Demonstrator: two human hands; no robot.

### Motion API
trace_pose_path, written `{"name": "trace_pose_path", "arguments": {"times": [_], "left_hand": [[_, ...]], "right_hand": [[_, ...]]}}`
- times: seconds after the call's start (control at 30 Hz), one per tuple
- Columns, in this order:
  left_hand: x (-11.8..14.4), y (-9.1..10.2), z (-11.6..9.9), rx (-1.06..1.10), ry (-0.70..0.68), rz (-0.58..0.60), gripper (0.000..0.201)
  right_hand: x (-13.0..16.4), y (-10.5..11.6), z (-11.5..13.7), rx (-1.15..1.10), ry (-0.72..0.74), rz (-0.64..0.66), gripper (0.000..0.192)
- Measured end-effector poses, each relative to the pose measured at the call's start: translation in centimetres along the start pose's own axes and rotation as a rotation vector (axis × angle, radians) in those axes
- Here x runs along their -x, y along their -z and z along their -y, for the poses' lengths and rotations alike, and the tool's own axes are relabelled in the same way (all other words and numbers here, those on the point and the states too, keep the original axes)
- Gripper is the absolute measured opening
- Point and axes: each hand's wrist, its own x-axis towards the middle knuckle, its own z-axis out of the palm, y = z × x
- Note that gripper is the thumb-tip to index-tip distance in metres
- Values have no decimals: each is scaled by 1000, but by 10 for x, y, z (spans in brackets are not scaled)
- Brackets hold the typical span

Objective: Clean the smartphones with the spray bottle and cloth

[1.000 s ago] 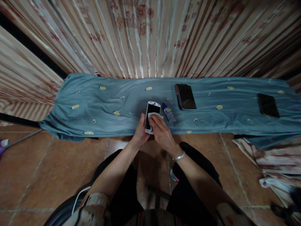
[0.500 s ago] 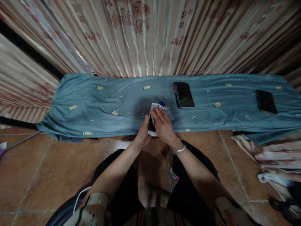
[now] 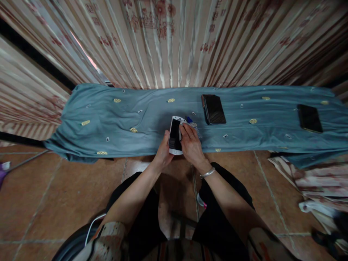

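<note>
My left hand (image 3: pixel 162 152) is closed around the left side of a white smartphone (image 3: pixel 175 139), thumb along its edge. The phone is tilted slightly, its dark screen facing up. My right hand (image 3: pixel 191 143) lies over the phone's right side with fingers together, pressing a small whitish cloth (image 3: pixel 180 133) against it. Most of the cloth is hidden under the fingers. Just beyond the right hand lies a clear bottle with a blue top (image 3: pixel 189 119), partly covered by that hand.
A teal patterned cloth (image 3: pixel 146 119) covers the long narrow bench. On it lie a dark device in a brown-edged case (image 3: pixel 214 110) and, farther right, a black phone or tablet (image 3: pixel 310 118). Pleated curtains (image 3: pixel 174 47) hang behind. Below is a tiled floor (image 3: pixel 67 195).
My right fingers have slid from the middle of the phone to its right edge, uncovering more of the screen. The left hand keeps its hold, and the phone is turned slightly.
</note>
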Motion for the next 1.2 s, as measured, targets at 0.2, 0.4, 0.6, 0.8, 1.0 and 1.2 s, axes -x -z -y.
{"name": "trace_pose_path", "arguments": {"times": [0.2,0.4,0.6,0.8,1.0,1.2], "left_hand": [[-5,2,-9,-25,-62,-33,51],[-10,6,-15,-16,-130,-57,50],[-12,9,-23,-46,-103,-24,61],[-10,8,-26,-81,-123,-54,63],[-8,5,-24,-91,-128,-71,66],[-8,5,-22,-101,-91,-68,69]], "right_hand": [[6,-3,9,-16,74,-24,47],[14,-2,18,-66,107,17,47],[22,-3,26,-101,161,14,45],[30,-2,36,-136,209,22,45],[31,1,43,-161,260,4,44],[32,3,46,-179,275,26,44]]}}
